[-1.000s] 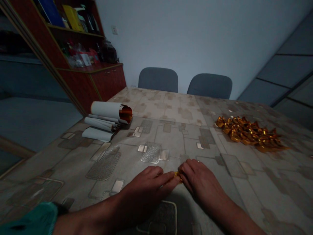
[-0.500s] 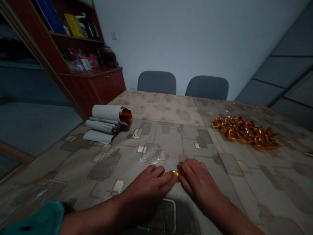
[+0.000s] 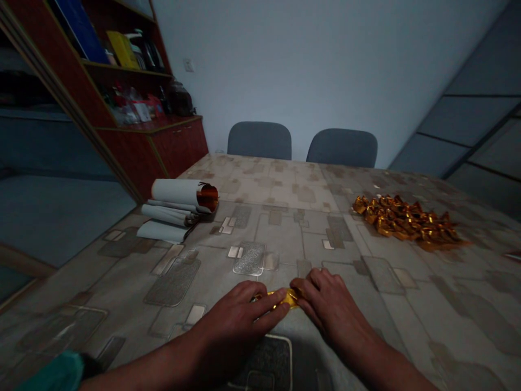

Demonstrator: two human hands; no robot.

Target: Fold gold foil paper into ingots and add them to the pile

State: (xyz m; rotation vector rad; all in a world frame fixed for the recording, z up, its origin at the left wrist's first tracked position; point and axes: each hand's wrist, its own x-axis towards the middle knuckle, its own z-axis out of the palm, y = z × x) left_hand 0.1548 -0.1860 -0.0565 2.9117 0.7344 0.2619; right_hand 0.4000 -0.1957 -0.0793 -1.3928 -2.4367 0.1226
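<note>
A small piece of gold foil paper lies low over the near side of the table, between my two hands. My left hand is closed on its left end, fingers pressed over it. At its right end, my right hand pinches the foil with bent fingers. Part of the foil is hidden under the fingers. To the right rests a cluster of folded gold foil pieces, several in rows. On the left, a stack of curled paper sheets shows pale backs and an orange-gold inside.
A patterned tablecloth covers the table. Two grey chairs stand at the far edge against the wall. A red-brown cabinet with shelves of goods is at the back left.
More of the gold foil shows between my hands. The left hand has shifted slightly left, its fingers stretched further along the foil. The right hand keeps its grip at the other end.
</note>
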